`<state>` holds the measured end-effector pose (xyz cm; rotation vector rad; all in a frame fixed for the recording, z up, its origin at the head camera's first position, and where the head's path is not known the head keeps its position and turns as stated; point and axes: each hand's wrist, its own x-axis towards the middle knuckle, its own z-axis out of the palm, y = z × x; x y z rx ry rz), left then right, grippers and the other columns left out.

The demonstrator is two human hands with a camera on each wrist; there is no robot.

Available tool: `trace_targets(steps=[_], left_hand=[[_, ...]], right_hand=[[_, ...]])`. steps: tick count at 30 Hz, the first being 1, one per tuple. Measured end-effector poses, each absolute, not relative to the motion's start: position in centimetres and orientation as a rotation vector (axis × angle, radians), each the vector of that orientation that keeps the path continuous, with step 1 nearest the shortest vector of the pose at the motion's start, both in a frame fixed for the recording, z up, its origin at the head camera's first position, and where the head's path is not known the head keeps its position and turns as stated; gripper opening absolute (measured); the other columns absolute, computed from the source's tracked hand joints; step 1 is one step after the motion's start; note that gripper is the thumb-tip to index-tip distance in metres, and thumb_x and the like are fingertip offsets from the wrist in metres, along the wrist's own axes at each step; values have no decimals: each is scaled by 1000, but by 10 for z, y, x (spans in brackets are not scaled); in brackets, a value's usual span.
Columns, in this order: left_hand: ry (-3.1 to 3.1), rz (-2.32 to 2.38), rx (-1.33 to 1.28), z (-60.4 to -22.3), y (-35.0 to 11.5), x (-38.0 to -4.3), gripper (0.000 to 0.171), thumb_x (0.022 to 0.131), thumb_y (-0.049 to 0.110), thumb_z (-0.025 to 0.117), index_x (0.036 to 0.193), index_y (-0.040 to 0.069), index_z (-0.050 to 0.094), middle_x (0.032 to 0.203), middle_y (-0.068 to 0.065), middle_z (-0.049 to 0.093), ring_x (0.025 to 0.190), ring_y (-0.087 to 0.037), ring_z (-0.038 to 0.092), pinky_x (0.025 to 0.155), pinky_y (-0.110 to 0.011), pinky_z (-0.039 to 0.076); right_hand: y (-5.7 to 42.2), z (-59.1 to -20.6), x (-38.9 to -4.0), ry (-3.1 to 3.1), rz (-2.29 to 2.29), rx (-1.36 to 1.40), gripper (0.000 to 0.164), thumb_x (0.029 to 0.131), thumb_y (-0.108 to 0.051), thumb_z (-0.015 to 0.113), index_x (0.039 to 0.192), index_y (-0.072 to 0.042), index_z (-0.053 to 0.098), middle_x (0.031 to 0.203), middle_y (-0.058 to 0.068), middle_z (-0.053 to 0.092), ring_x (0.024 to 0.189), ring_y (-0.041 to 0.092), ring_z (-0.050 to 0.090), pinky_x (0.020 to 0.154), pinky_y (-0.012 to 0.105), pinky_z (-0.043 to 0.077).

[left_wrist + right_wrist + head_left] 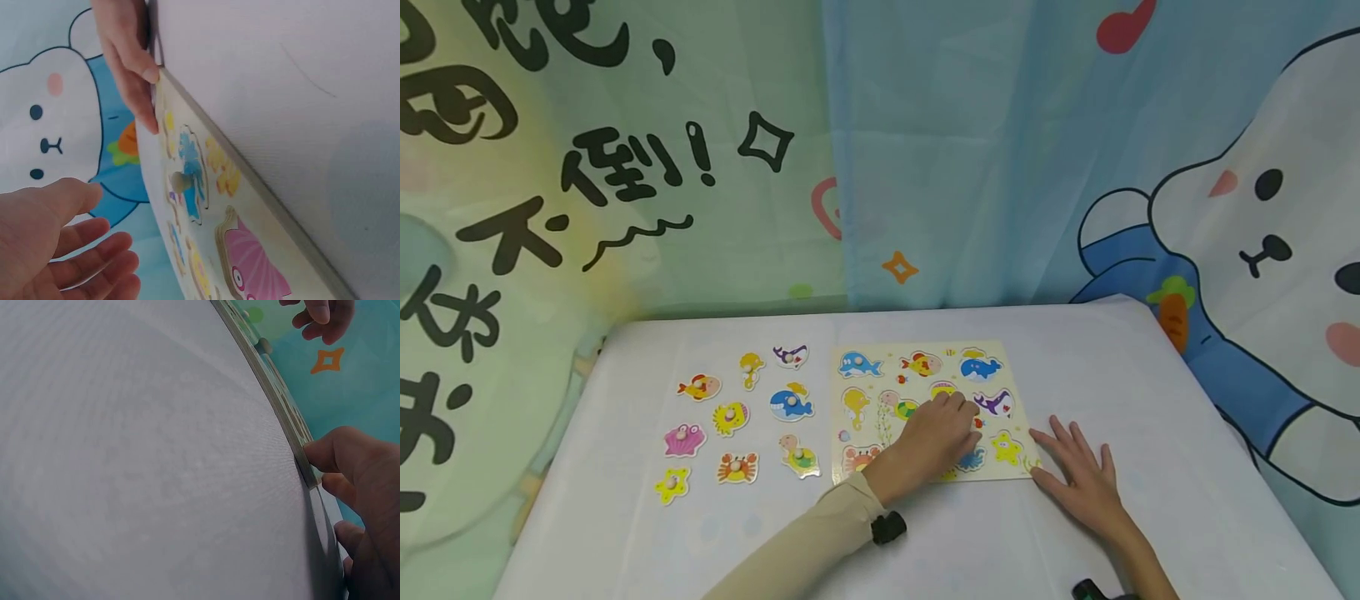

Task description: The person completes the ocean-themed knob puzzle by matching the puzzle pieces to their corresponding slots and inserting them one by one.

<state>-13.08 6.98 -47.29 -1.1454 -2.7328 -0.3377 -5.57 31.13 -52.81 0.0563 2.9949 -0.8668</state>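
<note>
My left hand [928, 429] hovers over a pale wooden puzzle board [936, 473] with sea-animal pictures. In the left wrist view, the fingers of this hand are loosely bent, with nothing between them and the thumb. Close by, a blue sea-animal piece [190, 165] with a round wooden knob sits in the board, near a pink shell picture [253, 253]. My right hand [1082, 483] rests at the board's near right corner, fingers spread. Its thumb [325, 450] touches the edge there. The left hand hides the middle of the board in the head view.
Several loose knobbed pieces lie left of the board, among them a blue whale [790, 405], a turtle [800, 457], a crab [737, 468] and a yellow star [672, 485]. The white-covered table [647, 550] backs onto a printed curtain [962, 167].
</note>
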Motion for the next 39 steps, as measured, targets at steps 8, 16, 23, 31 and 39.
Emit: trace_targets(steps=[8,16,23,31,39], left_hand=[[-2759,-442,-1113,-468,62,-129,34,96,35,57,123,14,61,114,2,66,100,-11,59,87,-19,51],[-2720,-515,-1054,-460,44,-125,34,95,35,60,121,14,62,108,4,66,92,-10,57,76,-17,50],[-2778,-624,-985,-462,17,-117,39,92,36,65,124,13,61,113,2,68,100,-11,60,87,-21,52],[-2822,-644,-917,-467,-28,-95,32,92,33,65,117,14,63,104,3,69,89,-11,57,73,-22,52],[-2863,-575,-766,-478,-85,-72,29,87,33,71,110,16,65,97,6,67,87,-8,56,74,-24,52]], right_hand=[[312,-528,-55,2994,-872,55,56,87,-39,63,136,-14,52,156,25,28,147,45,9,109,73,-10],[312,-528,-54,2988,-879,58,57,87,-39,63,136,-13,52,156,26,27,147,45,9,109,73,-10],[312,-528,-53,2984,-878,57,57,87,-39,63,136,-13,52,156,26,27,147,46,8,109,73,-11],[313,-529,-53,2983,-883,46,57,88,-41,62,137,-12,51,156,25,26,148,45,7,109,72,-12],[311,-530,-54,2993,-914,33,56,88,-40,63,136,-14,52,155,26,28,147,45,9,109,72,-11]])
